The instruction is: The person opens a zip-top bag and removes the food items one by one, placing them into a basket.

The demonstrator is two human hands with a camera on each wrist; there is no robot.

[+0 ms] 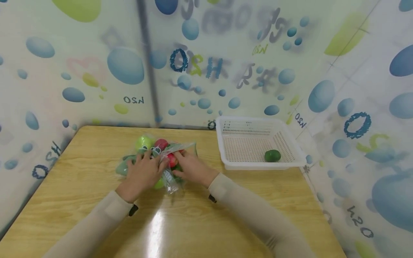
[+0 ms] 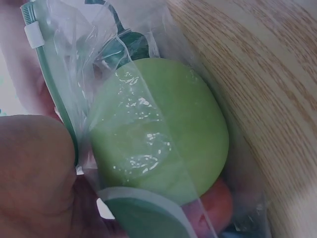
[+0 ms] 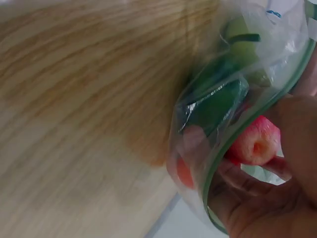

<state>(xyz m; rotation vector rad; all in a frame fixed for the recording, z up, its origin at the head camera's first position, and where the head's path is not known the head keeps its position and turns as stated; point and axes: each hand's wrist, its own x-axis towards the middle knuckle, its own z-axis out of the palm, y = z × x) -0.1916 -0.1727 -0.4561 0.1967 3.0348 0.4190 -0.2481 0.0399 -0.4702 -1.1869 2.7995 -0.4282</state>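
Observation:
A clear slider zip bag (image 1: 171, 183) with a green edge lies on the table, full of fruit. My left hand (image 1: 144, 173) grips the bag from its left side. In the left wrist view a round light-green fruit (image 2: 163, 124) shows through the plastic, a reddish fruit (image 2: 218, 206) partly hidden beneath it. My right hand (image 1: 194, 168) reaches into the bag's open mouth from the right. There, in the right wrist view, its fingers (image 3: 247, 181) curl round a red apple (image 3: 256, 141). A dark green fruit (image 3: 215, 99) lies behind the plastic near it.
A white perforated basket (image 1: 258, 165) stands at the back right of the wooden table (image 1: 193, 218), with one dark green fruit (image 1: 272, 156) inside. Patterned walls (image 1: 226, 82) rise close behind the table and along its right side.

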